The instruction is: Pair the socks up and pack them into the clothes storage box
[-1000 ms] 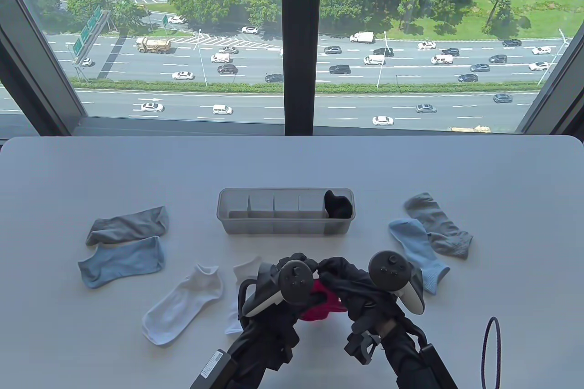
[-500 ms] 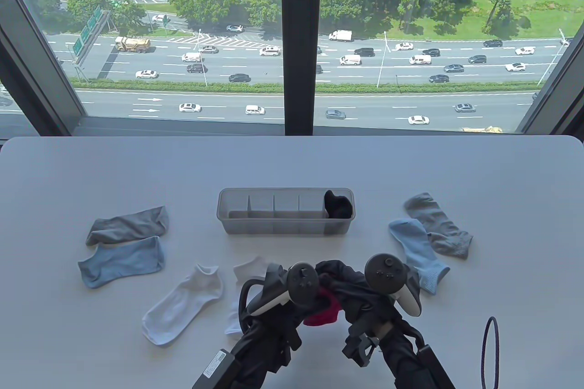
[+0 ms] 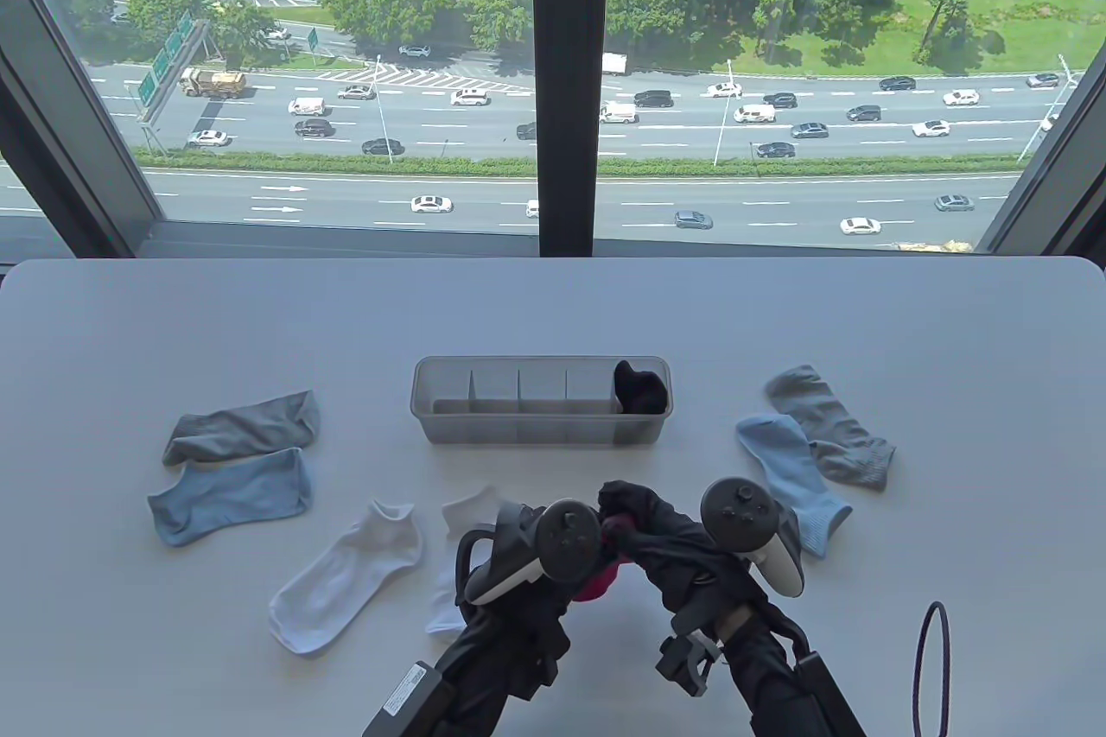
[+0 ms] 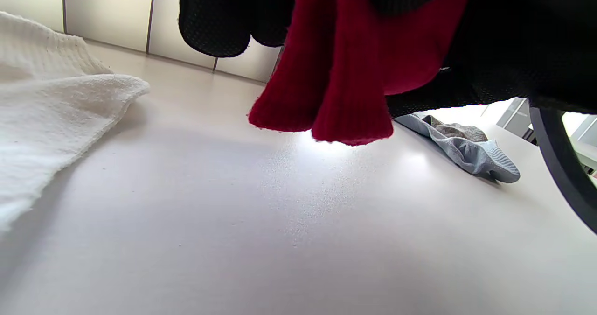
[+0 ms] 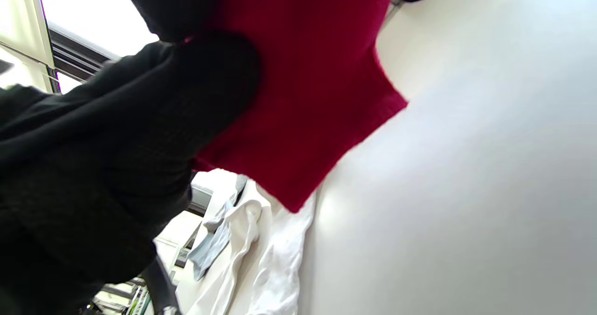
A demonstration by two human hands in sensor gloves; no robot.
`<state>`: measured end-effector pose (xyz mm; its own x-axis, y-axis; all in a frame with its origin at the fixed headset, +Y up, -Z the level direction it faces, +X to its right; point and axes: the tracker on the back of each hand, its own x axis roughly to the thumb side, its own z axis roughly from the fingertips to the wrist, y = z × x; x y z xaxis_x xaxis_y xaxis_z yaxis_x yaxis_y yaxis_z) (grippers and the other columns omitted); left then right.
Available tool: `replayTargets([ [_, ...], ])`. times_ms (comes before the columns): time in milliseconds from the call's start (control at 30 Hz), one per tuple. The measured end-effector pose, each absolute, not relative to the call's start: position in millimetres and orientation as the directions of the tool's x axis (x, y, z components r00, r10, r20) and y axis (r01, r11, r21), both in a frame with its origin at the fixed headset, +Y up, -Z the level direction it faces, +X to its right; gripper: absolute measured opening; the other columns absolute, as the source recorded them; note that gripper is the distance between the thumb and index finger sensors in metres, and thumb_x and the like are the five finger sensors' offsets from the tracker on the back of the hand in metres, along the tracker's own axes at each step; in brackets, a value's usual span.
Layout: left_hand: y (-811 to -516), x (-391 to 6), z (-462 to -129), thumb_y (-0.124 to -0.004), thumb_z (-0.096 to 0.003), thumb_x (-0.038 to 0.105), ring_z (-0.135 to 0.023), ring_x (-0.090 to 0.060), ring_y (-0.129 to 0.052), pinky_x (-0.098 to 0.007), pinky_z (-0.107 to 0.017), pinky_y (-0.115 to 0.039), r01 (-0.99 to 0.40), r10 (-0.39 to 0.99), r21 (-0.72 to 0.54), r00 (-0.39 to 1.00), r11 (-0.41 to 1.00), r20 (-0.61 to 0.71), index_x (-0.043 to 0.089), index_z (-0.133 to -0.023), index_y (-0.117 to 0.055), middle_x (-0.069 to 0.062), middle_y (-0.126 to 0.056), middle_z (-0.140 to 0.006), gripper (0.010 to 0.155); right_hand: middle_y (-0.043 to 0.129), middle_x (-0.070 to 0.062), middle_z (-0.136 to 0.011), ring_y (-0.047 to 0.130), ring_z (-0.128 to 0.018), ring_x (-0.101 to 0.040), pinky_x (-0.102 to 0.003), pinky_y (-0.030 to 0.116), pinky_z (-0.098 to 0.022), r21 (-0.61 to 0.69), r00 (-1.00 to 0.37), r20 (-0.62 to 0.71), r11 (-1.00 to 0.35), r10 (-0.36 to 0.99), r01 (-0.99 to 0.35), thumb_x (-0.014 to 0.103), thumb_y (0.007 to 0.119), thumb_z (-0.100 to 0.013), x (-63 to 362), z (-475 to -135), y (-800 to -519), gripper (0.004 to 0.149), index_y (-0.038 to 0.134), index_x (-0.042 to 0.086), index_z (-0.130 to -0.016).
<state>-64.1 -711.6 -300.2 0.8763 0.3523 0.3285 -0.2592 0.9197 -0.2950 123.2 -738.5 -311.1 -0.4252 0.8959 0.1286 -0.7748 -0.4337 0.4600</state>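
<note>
Table view, with both wrist views. My left hand (image 3: 553, 543) and my right hand (image 3: 648, 525) meet over the near middle of the table (image 3: 950, 339), and both grasp the bundled red socks (image 3: 596, 581) between them, lifted clear of the surface. In the left wrist view the red socks (image 4: 336, 72) hang from my gloved fingers (image 4: 214, 21) with their two lower ends just above the tabletop; in the right wrist view my right fingers (image 5: 196, 91) are curled over the red fabric (image 5: 317, 95).

The clothes storage box (image 3: 541, 426), a clear tray with dividers, stands beyond my hands, at the middle of the table. Its rightmost compartment holds a black sock bundle (image 3: 640, 388); the other compartments show nothing inside.

Loose socks lie around the work area. To the left, a grey sock (image 3: 242, 426) lies beside a light blue sock (image 3: 229, 497). Nearer my left hand lie a white sock (image 3: 346, 577) and a second white sock (image 3: 458, 525), the latter partly hidden by my left tracker (image 3: 553, 547). To the right, a light blue sock (image 3: 791, 473) overlaps a grey sock (image 3: 829, 424); its near end is partly hidden behind my right tracker (image 3: 752, 530). A dark cable loop (image 3: 933, 668) lies at the near right edge.
</note>
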Motion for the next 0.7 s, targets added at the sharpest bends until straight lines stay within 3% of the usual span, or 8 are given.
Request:
replayTargets([
  [100,-713,-66,-299,-0.06,-0.0559,0.046,-0.093,-0.047,-0.075,-0.069,-0.075,-0.05,-0.267,0.362,-0.306,0.876,0.914,0.318,0.006,-0.093,-0.063,-0.021,-0.069,-0.103,0.054,0.083,-0.012,-0.089,0.085,-0.079,-0.027,-0.061,0.054,-0.075,0.353,-0.515,0.149,-0.532,0.844,-0.77,0.035,0.069,-0.057,121,-311,-734,0.05,0.06,0.019,-0.104],
  [200,-707,-62,-297,-0.066,-0.0544,0.048,-0.105,-0.048,-0.059,-0.07,-0.077,-0.044,-0.24,0.311,-0.246,0.897,0.939,0.314,0.014,-0.107,-0.041,-0.02,-0.049,-0.115,0.067,0.086,-0.009,-0.08,0.089,-0.07,-0.022,-0.058,0.058,-0.074,0.297,-0.567,0.155,-0.585,0.809,-0.754,0.037,0.064,-0.059,123,-308,-735,0.049,0.059,0.014,-0.102],
  [300,-704,-57,-295,-0.069,-0.0532,0.048,-0.102,-0.047,-0.064,-0.071,-0.076,-0.045,-0.215,0.29,-0.243,0.898,0.946,0.331,0.013,-0.106,-0.046,-0.02,-0.056,-0.113,0.067,0.087,-0.01,-0.078,0.09,-0.067,-0.023,-0.058,0.058,-0.074,0.283,-0.503,0.114,-0.513,0.857,-0.81,0.036,0.064,-0.06,123,-306,-737,0.049,0.059,0.011,-0.102],
  [433,-713,-54,-297,-0.071,-0.052,0.049,-0.104,-0.047,-0.061,-0.07,-0.077,-0.044,-0.117,0.215,-0.31,0.928,0.943,0.304,0.013,-0.104,-0.045,-0.019,-0.052,-0.114,0.069,0.088,-0.009,-0.077,0.091,-0.067,-0.022,-0.058,0.059,-0.074,0.295,-0.528,0.134,-0.543,0.838,-0.786,0.037,0.062,-0.061,119,-305,-737,0.049,0.059,0.011,-0.102],
  [533,-712,-55,-297,-0.073,-0.0524,0.043,-0.096,-0.045,-0.075,-0.069,-0.075,-0.051,-0.139,0.235,-0.299,0.919,0.944,0.316,0.009,-0.096,-0.06,-0.018,-0.069,-0.106,0.057,0.088,-0.008,-0.079,0.091,-0.07,-0.022,-0.06,0.058,-0.073,0.334,-0.497,0.115,-0.505,0.86,-0.796,0.038,0.062,-0.062,119,-307,-741,0.049,0.058,0.013,-0.103],
  [600,-710,-58,-298,-0.072,-0.0534,0.042,-0.09,-0.044,-0.082,-0.068,-0.074,-0.056,-0.163,0.253,-0.291,0.918,0.943,0.306,0.008,-0.093,-0.066,-0.018,-0.076,-0.101,0.052,0.077,-0.012,-0.094,0.079,-0.087,-0.034,-0.066,0.048,-0.074,0.406,-0.451,0.12,-0.458,0.884,-0.791,0.038,0.068,-0.06,118,-307,-740,0.059,0.045,0.021,-0.111],
  [633,-710,-60,-299,-0.071,-0.0538,0.042,-0.089,-0.045,-0.083,-0.068,-0.073,-0.057,-0.179,0.273,-0.301,0.913,0.937,0.304,0.007,-0.092,-0.068,-0.019,-0.078,-0.099,0.052,0.059,-0.018,-0.11,0.062,-0.099,-0.044,-0.071,0.044,-0.072,0.448,-0.436,0.132,-0.446,0.89,-0.775,0.036,0.071,-0.059,117,-307,-740,0.063,0.041,0.027,-0.113],
  [700,-711,-64,-300,-0.071,-0.0544,0.044,-0.087,-0.046,-0.084,-0.068,-0.072,-0.058,-0.205,0.307,-0.329,0.904,0.922,0.296,0.007,-0.092,-0.071,-0.021,-0.08,-0.098,0.052,0.069,-0.015,-0.105,0.071,-0.096,-0.038,-0.067,0.049,-0.073,0.435,-0.463,0.149,-0.478,0.874,-0.763,0.033,0.074,-0.058,117,-308,-738,0.056,0.052,0.028,-0.109],
])
